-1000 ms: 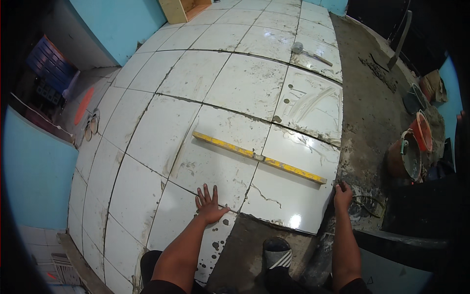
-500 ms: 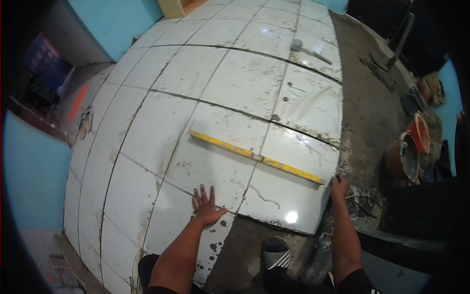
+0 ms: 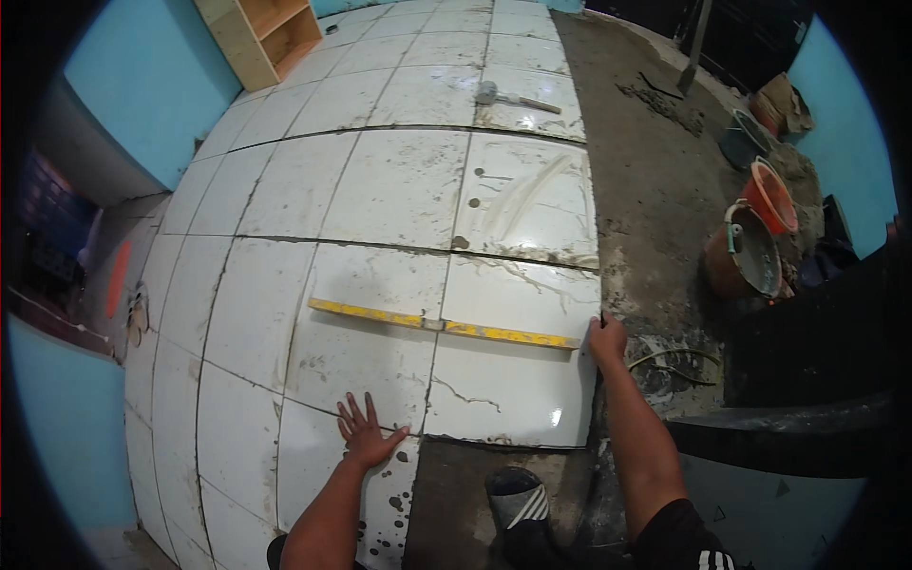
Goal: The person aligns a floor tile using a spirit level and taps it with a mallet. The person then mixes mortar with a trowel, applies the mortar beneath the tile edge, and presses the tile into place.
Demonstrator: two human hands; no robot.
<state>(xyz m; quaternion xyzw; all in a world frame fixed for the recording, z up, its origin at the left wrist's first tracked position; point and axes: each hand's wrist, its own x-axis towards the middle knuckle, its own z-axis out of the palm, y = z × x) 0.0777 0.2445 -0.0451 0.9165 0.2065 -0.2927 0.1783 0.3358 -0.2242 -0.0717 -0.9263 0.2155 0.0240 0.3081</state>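
Note:
My left hand (image 3: 369,435) lies flat with fingers spread on a white floor tile near a joint, beside dark wet spots. At the right edge of the newest-looking shiny tile (image 3: 522,389), my right hand (image 3: 608,342) is closed, with a small dark tip showing at its fingers; what it grips is too small to name. A yellow spirit level (image 3: 494,332) lies across two neighbouring tiles, its right end just short of my right hand. Farther off, a mallet (image 3: 518,100) rests on the tiles. My foot in a striped slipper (image 3: 521,499) stands on bare ground below the shiny tile.
A strip of rough ground (image 3: 646,190) runs along the right. On it stand a mortar-smeared bucket (image 3: 717,261), an orange bucket (image 3: 771,198) and a dark bucket (image 3: 741,142). A thin hose or cable (image 3: 684,352) curls beside my right forearm. A wooden shelf (image 3: 255,47) stands far left.
The view has turned, so the floor and objects sit farther left. Both hands keep about the same places on the tiles, and the spirit level lies as before.

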